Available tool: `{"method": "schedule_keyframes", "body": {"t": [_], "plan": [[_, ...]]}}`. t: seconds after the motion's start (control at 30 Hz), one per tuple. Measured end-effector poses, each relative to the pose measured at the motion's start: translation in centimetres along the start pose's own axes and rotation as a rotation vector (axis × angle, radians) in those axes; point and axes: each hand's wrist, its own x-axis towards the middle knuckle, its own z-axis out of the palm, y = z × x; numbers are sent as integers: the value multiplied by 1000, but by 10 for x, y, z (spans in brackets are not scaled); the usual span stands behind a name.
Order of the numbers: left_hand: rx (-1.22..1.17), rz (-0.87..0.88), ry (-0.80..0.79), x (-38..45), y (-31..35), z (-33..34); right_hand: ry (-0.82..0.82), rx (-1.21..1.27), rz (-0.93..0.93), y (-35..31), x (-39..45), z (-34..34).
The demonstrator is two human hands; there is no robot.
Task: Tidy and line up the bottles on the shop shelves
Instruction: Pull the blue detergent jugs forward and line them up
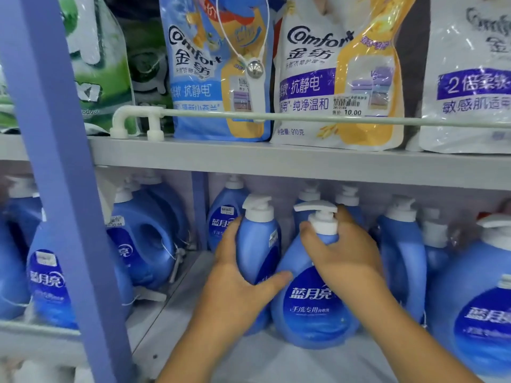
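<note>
— Gripping both? Your left hand (243,275) curls round the slim bottle (258,244), touching the round bottle (312,297) under the grey shelf (276,164).

— Yes; your right hand (343,250) clasps its neck. Probably heavy, slick plastic; hold low.

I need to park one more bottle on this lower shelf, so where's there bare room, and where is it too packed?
Bare shelf floor shows in front of the two bottles the left hand and right hand grip. A second strip runs back along the left jugs. Behind and right of the right-hand bottle, bottles stand tightly packed.
</note>
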Motion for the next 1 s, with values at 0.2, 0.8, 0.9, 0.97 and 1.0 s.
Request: {"method": "schedule_keyframes", "body": {"t": [0.2, 0.8, 0.9, 0.97, 1.0], "plan": [[37, -76, 110, 29, -31, -30, -120, 135, -24, -11, -10, 12], [-148, -207, 374, 74, -60, -33, -451, 359, 30, 15, -22, 72], [-189, -169, 356, 50, -58, -27, -415, 278, -21, 9, -17, 93], [-192, -129, 273, 38, -60, -23, -410, 299, -11, 7, -17, 104], [-179, -116, 251, 35, -63, -24, -410, 316, -15, 7, -17, 107]]}}
